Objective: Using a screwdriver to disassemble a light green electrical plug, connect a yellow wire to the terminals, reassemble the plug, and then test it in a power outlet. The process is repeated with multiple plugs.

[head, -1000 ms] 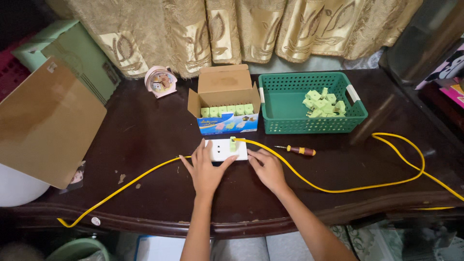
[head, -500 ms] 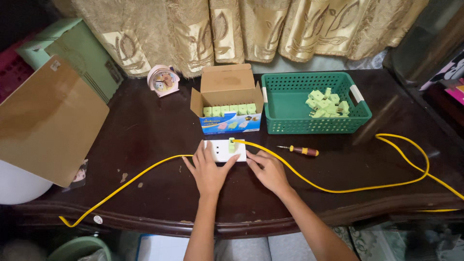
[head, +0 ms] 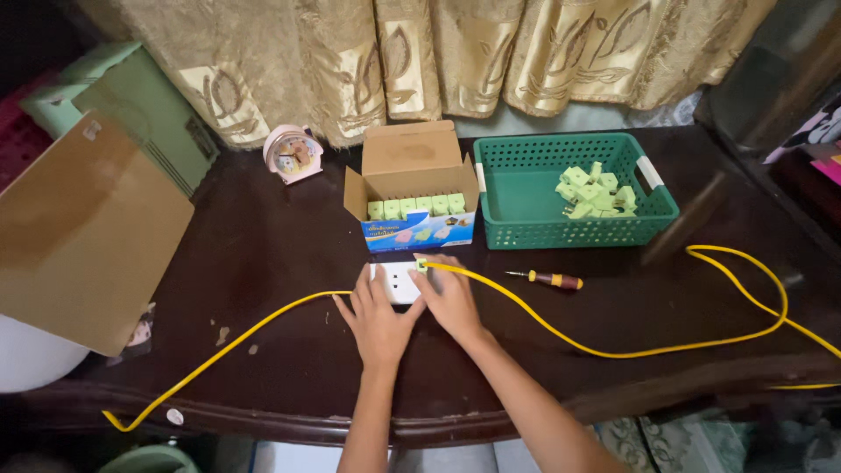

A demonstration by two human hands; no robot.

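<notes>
A white socket block lies on the dark wooden table with a yellow cable running out of both ends. My left hand rests flat against its near left side, fingers spread. My right hand lies on its right end, fingertips at a small green plug where the cable joins. Both hands touch the block; neither lifts it.
An open cardboard box with a row of green plugs stands just behind the block. A green plastic basket holds several green plugs. A screwdriver lies to the right. A small pink clock, a cardboard sheet and curtains sit behind and left.
Both hands have stayed on the socket block; the right hand's fingers have shifted slightly onto its right end. The view has drifted a little.
</notes>
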